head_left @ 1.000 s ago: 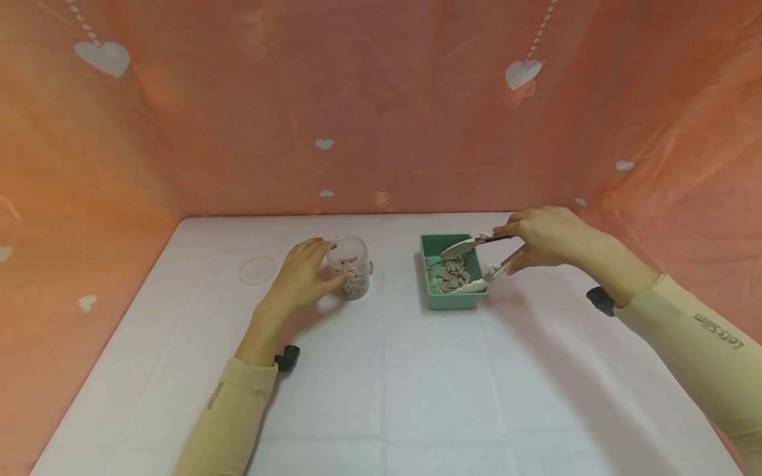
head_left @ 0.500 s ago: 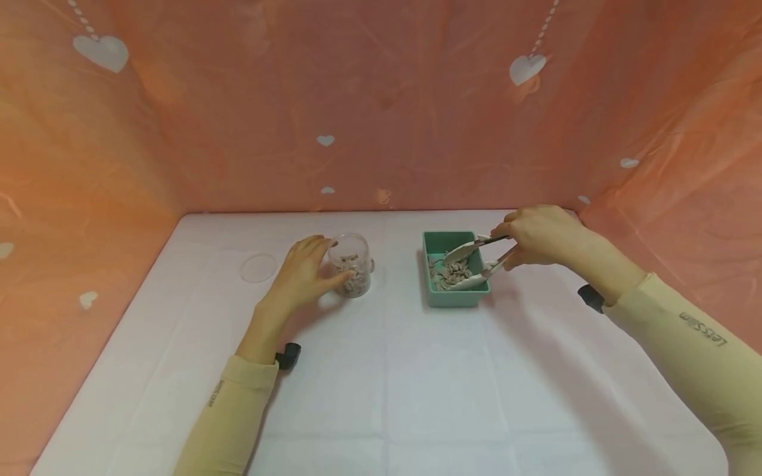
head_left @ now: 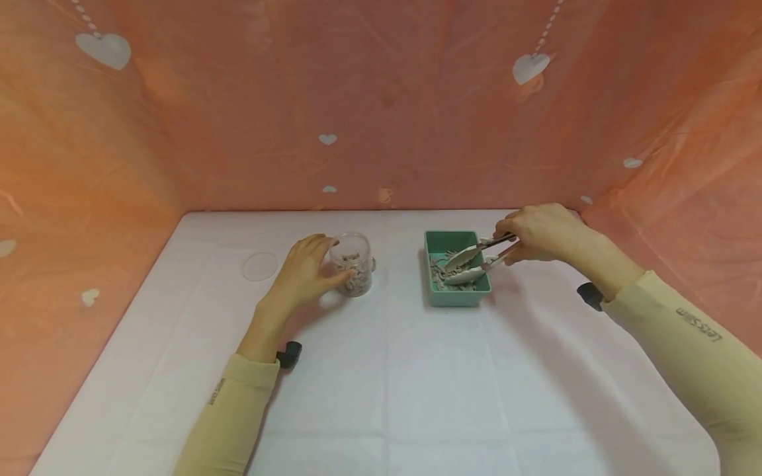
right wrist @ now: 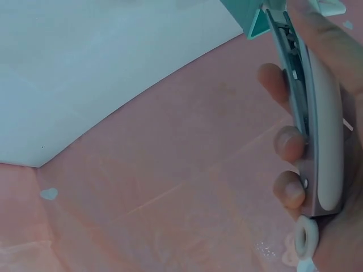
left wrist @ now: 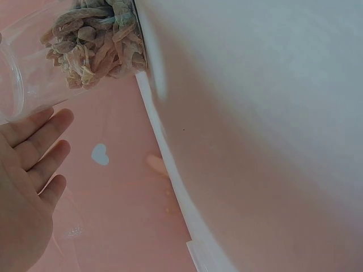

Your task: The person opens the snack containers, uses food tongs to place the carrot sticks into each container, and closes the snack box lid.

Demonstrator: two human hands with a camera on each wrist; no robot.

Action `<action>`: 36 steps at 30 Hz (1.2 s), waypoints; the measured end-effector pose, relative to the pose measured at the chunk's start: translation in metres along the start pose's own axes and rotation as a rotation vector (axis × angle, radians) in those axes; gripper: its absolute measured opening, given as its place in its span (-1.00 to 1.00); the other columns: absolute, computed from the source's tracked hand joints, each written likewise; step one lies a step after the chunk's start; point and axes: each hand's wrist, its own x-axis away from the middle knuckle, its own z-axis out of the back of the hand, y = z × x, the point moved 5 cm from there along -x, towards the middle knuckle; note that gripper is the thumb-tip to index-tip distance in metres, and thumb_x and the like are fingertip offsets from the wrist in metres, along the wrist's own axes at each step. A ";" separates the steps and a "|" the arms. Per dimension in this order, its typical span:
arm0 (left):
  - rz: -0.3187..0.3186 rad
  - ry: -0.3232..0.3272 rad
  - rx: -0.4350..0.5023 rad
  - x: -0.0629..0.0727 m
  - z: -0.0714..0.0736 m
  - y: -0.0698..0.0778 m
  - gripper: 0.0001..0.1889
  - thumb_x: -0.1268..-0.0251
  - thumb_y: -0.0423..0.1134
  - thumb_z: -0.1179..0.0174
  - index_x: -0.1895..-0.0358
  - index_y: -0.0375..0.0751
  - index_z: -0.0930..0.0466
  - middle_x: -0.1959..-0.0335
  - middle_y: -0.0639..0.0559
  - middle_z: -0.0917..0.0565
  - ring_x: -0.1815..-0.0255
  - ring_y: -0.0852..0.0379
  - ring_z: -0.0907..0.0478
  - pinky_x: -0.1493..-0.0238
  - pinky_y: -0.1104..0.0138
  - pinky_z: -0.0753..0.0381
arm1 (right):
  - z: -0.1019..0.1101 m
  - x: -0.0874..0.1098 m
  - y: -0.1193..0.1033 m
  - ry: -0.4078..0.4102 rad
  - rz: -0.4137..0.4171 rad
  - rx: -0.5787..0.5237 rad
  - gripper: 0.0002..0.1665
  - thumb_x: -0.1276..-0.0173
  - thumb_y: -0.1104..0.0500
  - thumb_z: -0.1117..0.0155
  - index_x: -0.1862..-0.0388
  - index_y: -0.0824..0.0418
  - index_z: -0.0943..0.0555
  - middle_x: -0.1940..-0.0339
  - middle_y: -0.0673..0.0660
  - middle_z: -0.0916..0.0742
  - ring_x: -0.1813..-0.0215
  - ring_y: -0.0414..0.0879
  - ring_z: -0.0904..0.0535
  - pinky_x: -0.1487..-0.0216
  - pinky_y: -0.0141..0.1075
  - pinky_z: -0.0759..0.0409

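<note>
My left hand (head_left: 302,272) holds a clear jar (head_left: 351,246) at its side, thumb in front and fingertips near the rim. In the left wrist view, the fingers (left wrist: 48,141) lie fairly straight beside the jar. Wrinkled grey-brown strips (left wrist: 93,42) fill its lower part. My right hand (head_left: 544,233) grips white-and-metal tongs (right wrist: 326,124) by the handles. The white tong heads reach into a green rectangular tub (head_left: 455,299), a small gap between them, down among similar grey-brown pieces (head_left: 438,274). Some of these pieces are hidden beneath the heads.
A thin clear round lid (head_left: 259,266) lies on the white tabletop (head_left: 381,370), left of the jar. Orange-pink sheeting (head_left: 369,99) printed with white hearts rises behind and along both sides. The jar and the tub stand well apart.
The tong heads have drawn closer together inside the tub, over the pieces. The left hand keeps its place on the jar. The whole view has shifted slightly.
</note>
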 end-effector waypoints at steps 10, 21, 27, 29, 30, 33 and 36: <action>0.000 0.009 -0.007 0.000 0.002 0.003 -0.19 -0.28 0.12 -0.40 -0.43 -0.38 -0.45 -0.40 -0.36 -0.49 -0.52 -0.31 -0.29 -0.57 -0.17 -0.15 | 0.001 0.000 0.003 0.071 0.037 0.010 -0.58 -0.04 -0.07 -0.70 0.15 0.00 -0.77 0.31 -0.09 -0.79 0.36 -0.13 -0.63 0.45 -0.10 -0.62; 0.001 0.000 -0.011 -0.001 0.002 0.005 -0.20 -0.29 0.11 -0.41 -0.43 -0.39 -0.45 -0.40 -0.37 -0.48 -0.51 -0.31 -0.30 -0.56 -0.18 -0.16 | -0.001 0.002 0.003 0.106 0.086 0.008 -0.60 -0.04 -0.06 -0.71 0.16 0.00 -0.77 0.31 -0.07 -0.81 0.38 -0.16 -0.63 0.44 -0.15 -0.61; -0.004 0.005 -0.015 -0.001 0.002 0.005 -0.20 -0.28 0.11 -0.41 -0.41 -0.40 -0.46 -0.39 -0.38 -0.49 -0.51 -0.32 -0.30 -0.56 -0.18 -0.17 | -0.003 0.006 0.006 0.114 0.070 -0.018 -0.62 -0.05 -0.07 -0.71 0.18 -0.04 -0.77 0.31 -0.10 -0.79 0.40 -0.20 -0.60 0.48 -0.19 -0.55; -0.003 0.005 -0.014 -0.001 0.002 0.004 -0.21 -0.28 0.11 -0.41 -0.40 -0.39 -0.46 -0.39 -0.38 -0.49 -0.51 -0.32 -0.30 -0.56 -0.18 -0.17 | -0.004 0.008 0.007 0.124 0.066 -0.033 -0.63 -0.04 -0.06 -0.71 0.19 -0.05 -0.77 0.32 -0.12 -0.78 0.40 -0.21 -0.59 0.50 -0.20 -0.52; -0.003 0.005 -0.014 -0.001 0.001 0.004 -0.21 -0.28 0.12 -0.41 -0.40 -0.39 -0.46 -0.39 -0.38 -0.49 -0.51 -0.32 -0.30 -0.56 -0.18 -0.17 | -0.004 0.010 0.008 0.129 0.061 -0.040 -0.63 -0.04 -0.06 -0.71 0.19 -0.07 -0.77 0.33 -0.13 -0.77 0.40 -0.22 -0.59 0.51 -0.20 -0.50; 0.003 0.003 -0.008 0.000 0.001 0.004 -0.20 -0.28 0.12 -0.41 -0.41 -0.38 -0.46 -0.40 -0.37 -0.48 -0.52 -0.32 -0.29 -0.57 -0.18 -0.16 | -0.005 0.013 0.010 0.145 0.050 -0.059 -0.64 -0.03 -0.05 -0.71 0.20 -0.10 -0.77 0.36 -0.19 -0.74 0.39 -0.22 -0.60 0.51 -0.20 -0.49; 0.011 -0.001 -0.003 0.000 0.002 0.004 -0.20 -0.29 0.13 -0.41 -0.41 -0.38 -0.46 -0.41 -0.37 -0.48 -0.52 -0.31 -0.29 -0.57 -0.18 -0.15 | -0.005 0.016 0.011 0.160 0.044 -0.075 -0.65 -0.03 -0.05 -0.71 0.20 -0.13 -0.77 0.37 -0.22 -0.72 0.36 -0.22 -0.62 0.47 -0.18 -0.52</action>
